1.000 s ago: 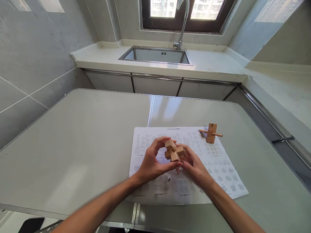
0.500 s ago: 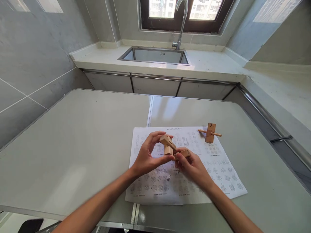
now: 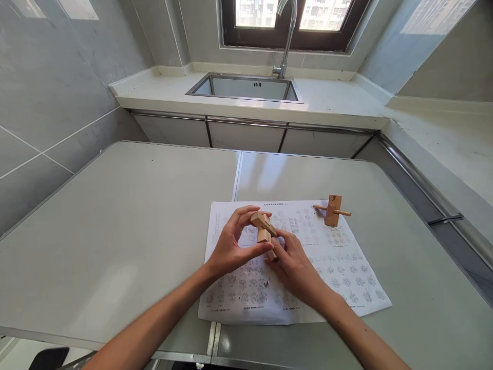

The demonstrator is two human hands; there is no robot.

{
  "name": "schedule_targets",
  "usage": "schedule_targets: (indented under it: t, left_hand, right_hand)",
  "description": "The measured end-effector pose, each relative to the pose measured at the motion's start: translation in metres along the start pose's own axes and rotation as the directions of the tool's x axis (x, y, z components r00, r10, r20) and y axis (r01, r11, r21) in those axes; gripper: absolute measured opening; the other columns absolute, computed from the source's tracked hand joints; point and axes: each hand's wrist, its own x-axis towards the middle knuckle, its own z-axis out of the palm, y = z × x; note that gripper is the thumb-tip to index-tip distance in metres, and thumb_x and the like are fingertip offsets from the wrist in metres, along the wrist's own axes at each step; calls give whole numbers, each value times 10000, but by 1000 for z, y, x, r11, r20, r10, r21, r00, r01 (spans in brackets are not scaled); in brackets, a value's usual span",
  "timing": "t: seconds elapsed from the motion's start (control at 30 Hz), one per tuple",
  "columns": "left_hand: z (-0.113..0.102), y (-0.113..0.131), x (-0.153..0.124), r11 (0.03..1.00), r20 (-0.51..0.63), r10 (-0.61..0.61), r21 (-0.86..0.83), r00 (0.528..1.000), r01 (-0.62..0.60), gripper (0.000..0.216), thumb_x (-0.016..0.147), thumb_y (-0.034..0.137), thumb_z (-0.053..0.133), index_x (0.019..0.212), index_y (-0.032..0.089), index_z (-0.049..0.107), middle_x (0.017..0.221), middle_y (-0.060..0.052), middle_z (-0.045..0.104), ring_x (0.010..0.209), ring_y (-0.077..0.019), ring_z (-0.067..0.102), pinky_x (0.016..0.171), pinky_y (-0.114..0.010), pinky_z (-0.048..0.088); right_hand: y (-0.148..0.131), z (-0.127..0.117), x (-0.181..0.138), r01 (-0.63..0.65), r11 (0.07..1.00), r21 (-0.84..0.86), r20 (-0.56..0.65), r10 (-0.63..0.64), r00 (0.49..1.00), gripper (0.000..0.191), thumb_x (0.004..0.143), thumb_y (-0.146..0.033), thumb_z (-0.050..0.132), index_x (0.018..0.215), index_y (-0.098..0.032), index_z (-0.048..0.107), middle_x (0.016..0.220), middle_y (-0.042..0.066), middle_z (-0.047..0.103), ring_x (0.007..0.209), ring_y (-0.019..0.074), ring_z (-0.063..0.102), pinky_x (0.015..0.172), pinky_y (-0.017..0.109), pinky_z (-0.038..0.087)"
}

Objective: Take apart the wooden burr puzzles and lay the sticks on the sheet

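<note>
Pale grey tabletop [image 3: 108, 216] spreads around the grip, its metal-trimmed near edge [image 3: 185, 355] passing below both hands. Just ahead of that edge, under the hands, lies a printed sheet [image 3: 250, 317] of small line diagrams, reaching farther to the grip's right than to its left. Above the paper, the right hand [image 3: 295, 264] comes in from the right, fingers curled and thumb closed on a short wooden block [image 3: 273, 255]; whether that block touches the other pieces I cannot tell. Just beyond it, the left hand [image 3: 229, 249] arches in a C, thumb below and fingers above, closed as far as the crossed burr-puzzle pieces [image 3: 263, 226] pinched between them allow. Bare tabletop lies wide to the grip's left, with a narrower stretch to its right. Ahead and right, near the sheet's far corner, a wooden plate [image 3: 333, 200] crossed by a round rod [image 3: 342, 212] is the nearest obstacle, well clear of the fingers. Past the tabletop's rounded far corners, straight ahead of the grip, come cabinet fronts [image 3: 246, 136], a white counter [image 3: 335, 97], a sink [image 3: 246, 98], a curved tap [image 3: 291, 38] and a dark-framed window [image 3: 250, 37].
</note>
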Motion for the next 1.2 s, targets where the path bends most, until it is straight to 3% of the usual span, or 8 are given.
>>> schedule_targets:
  t: [0.17,0.3,0.4,0.57,0.73,0.87,1.03,1.2]
  left_hand:
    - [-1,2,1,999,24,16,45,1000,-17,662,837,288,911,1384,268,539,1400,-138,716,1341,-301,643,1179,-482,436]
    - [0,2,0,996,57,33,83,998,-38,679,826,275,919,1383,277,532,1393,-127,717,1312,-299,662,1165,-485,452]
    - [3,1,-1,991,103,39,124,994,-51,721,802,270,938,1395,274,529,1388,-131,718,1312,-304,660,1181,-496,443]
    - [6,0,-3,989,187,33,137,982,-59,772,767,280,963,1411,286,536,1370,-123,720,1285,-311,680,1169,-496,473]
    - [1,4,-2,984,225,39,163,974,-77,773,776,295,957,1428,300,540,1349,-118,722,1311,-324,667,1190,-522,459]
    - [-8,2,4,975,199,46,206,979,-88,685,817,313,923,1395,273,556,1384,-137,703,1313,-316,665,1117,-491,526]
    - [-21,-2,8,874,132,-24,483,991,-43,772,780,393,938,1412,273,510,1336,-110,732,1260,-306,684,1096,-497,526]
    - [-24,-5,7,722,233,-36,678,972,-136,776,731,352,956,1379,253,541,1281,-102,732,1199,-318,689,1065,-507,525]
  right_hand:
    - [-1,-2,-1,1,999,-54,44,1,999,454,1047,-284,611,1489,-262,508,1535,197,487,1402,390,505,1085,618,533]
    - [-2,-11,3,-61,994,93,-52,66,996,339,1061,-332,603,1392,-267,572,1437,167,578,1328,344,574,1073,544,539]
    - [-2,-20,7,-120,955,273,-117,157,981,238,1077,-349,576,1297,-262,607,1262,120,684,1156,281,664,987,433,568]
    - [-6,-29,12,-190,880,436,-4,214,977,207,1086,-409,543,1042,-231,637,903,33,690,777,193,608,725,309,513]
    - [-5,-38,11,-334,618,711,273,195,942,354,1101,-517,484,1020,-218,654,839,30,638,786,192,594,731,309,493]
    - [-1,-42,8,-351,442,826,316,154,936,428,1082,-589,478,1003,-205,650,780,30,607,709,190,557,698,335,479]
    - [2,-38,8,-390,790,473,35,426,904,350,1042,-522,581,868,-220,614,710,-6,567,650,165,521,643,300,428]
    - [6,-29,6,-368,929,47,-130,371,919,290,989,-416,615,780,-235,525,631,-41,544,539,136,476,562,276,364]
